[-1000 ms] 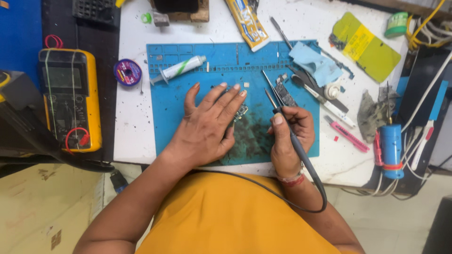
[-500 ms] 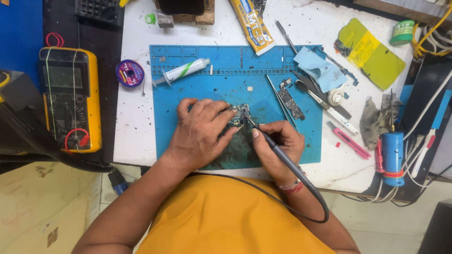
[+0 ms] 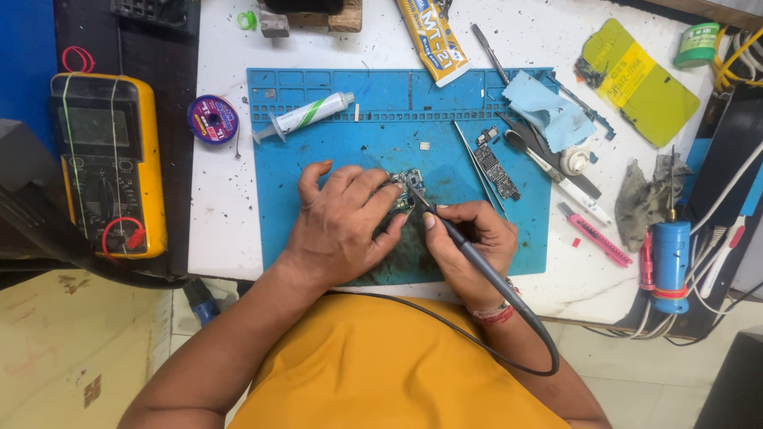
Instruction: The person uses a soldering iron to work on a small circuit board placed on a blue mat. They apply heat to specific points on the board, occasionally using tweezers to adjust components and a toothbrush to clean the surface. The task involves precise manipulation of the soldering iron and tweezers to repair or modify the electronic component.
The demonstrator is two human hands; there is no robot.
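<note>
A white, speckled workbench (image 3: 222, 206) carries a blue silicone repair mat (image 3: 334, 151), and everything here is placed against that mat. Left of it, off the white top on a dark strip, lies a yellow multimeter (image 3: 107, 163); between the multimeter and the mat sits a purple solder-wick spool (image 3: 213, 119). On the mat's upper left lies a white syringe (image 3: 306, 116). A light blue cloth (image 3: 548, 111) drapes over the mat's upper right corner, with tweezers (image 3: 474, 163) and a second narrow circuit board (image 3: 498, 170) just below it. Right of the mat lie a pink utility knife (image 3: 598, 238) and a blue cylindrical tool (image 3: 671, 254). Pale floor shows below the bench edge.

Both forearms come up from the bottom edge, over an orange shirt (image 3: 373, 365). The left hand (image 3: 342, 226) rests palm down on the mat's centre, fingers curled, its fingertips pressing on a small circuit board (image 3: 407, 187). The right hand (image 3: 469, 242) is closed in a pen grip around a black soldering iron (image 3: 453, 234), whose tip touches that board near the mat's middle; its cable (image 3: 509, 361) loops back below the wrist.
</note>
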